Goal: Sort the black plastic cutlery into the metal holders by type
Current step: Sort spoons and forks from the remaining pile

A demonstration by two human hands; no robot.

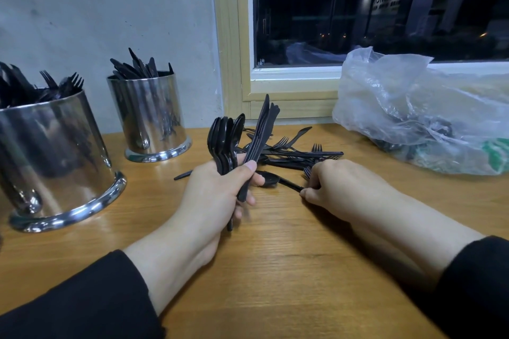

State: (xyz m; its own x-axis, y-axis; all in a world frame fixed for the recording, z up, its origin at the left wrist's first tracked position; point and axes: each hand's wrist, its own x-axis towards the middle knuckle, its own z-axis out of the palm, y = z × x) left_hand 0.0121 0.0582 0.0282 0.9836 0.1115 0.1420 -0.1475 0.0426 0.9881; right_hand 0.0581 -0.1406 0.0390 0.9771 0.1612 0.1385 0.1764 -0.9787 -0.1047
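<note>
Stretching across the lower frame as a wooden table (275, 270), backed by a pale wall at upper left and a dark window (371, 8) at upper right. Slumping at the right edge as a crumpled clear plastic bag (413, 107), resting on the table below the window sill. Standing at the far left as a large metal holder (55, 151), bristling with black forks; just right of it and further back, standing as a smaller metal holder (150, 115), filling with black knives. Gripping, at frame centre, with the left hand (217, 195), fingers curling round two bunches at once: spoons (225, 137) fanning upward with bowls up, and knives (261, 132) leaning up to their right, thumb pressing across the knife handles. Resting low on the table right of centre, the right hand (341, 187) pinching the handle end of a single spoon (271, 179) lying flat between both hands. Lying just behind the hands as a loose pile of cutlery (297, 151), forks and knives crossing one another.
</note>
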